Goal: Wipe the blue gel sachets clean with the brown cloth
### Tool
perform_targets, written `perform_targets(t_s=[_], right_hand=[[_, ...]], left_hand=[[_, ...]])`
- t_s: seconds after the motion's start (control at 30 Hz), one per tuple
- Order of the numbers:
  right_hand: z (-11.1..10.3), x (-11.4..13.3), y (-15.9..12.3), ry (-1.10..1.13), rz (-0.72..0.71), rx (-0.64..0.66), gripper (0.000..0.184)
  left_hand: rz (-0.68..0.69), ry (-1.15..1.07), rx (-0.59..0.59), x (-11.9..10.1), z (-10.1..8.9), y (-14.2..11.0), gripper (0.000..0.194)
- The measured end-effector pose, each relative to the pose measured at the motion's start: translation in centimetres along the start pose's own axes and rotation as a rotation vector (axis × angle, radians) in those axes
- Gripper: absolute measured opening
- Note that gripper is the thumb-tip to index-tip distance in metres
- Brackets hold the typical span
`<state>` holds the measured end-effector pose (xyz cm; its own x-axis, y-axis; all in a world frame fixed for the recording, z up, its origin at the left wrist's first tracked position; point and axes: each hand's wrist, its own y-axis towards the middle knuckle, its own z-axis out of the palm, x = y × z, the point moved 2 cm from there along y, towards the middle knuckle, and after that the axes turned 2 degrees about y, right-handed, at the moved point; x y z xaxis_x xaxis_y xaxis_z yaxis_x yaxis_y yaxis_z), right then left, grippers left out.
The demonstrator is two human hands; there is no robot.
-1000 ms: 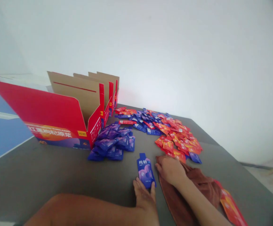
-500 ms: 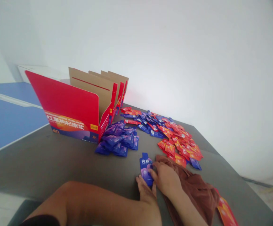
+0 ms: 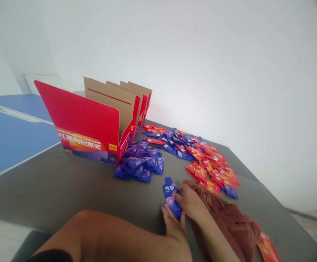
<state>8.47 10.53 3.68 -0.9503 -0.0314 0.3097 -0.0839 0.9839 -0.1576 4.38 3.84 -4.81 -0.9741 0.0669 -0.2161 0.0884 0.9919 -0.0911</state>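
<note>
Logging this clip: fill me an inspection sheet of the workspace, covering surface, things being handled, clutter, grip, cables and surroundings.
Surface: dark grey tabletop, partly covered by cartons and pouches.
Things handled: single blue pouch on the tabletop, its narrow neck pointing away from the person.
Clutter: heap of blue pouches beside a row of red cartons with raised flaps; mixed pile of red and blue pouches farther right; crumpled brown cloth with a red packet beside it.
Grip: left hand at the single pouch's near end; right hand touching its right side.
Cables: nothing seen.
Surroundings: pale wall behind; blue surface at left.
</note>
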Motion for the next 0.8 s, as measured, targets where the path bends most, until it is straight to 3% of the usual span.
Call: perform_targets(t_s=[0.3, 0.5, 0.63, 0.8], right_hand=[[0.3, 1.4, -0.1, -0.037, 0.053, 0.005, 0.038], [0.5, 1.4, 0.3, 0.111, 0.008, -0.014, 0.020], [-0.2, 0.8, 0.8, 0.250, -0.020, -0.083, 0.012], [-2.5, 0.4, 3.1, 0.413, -0.022, -0.247, 0.017]], left_hand=[[-0.025, 0.039, -0.005, -0.2, -0.6, -0.6, 0.039], [0.006, 0.167, 0.103, 1.1, -1.5, -1.0, 0.038], [0.036, 0.222, 0.190, 2.4, -3.3, -0.5, 0.043], [0.070, 0.273, 0.303, 4.0, -5.2, 0.9, 0.044]])
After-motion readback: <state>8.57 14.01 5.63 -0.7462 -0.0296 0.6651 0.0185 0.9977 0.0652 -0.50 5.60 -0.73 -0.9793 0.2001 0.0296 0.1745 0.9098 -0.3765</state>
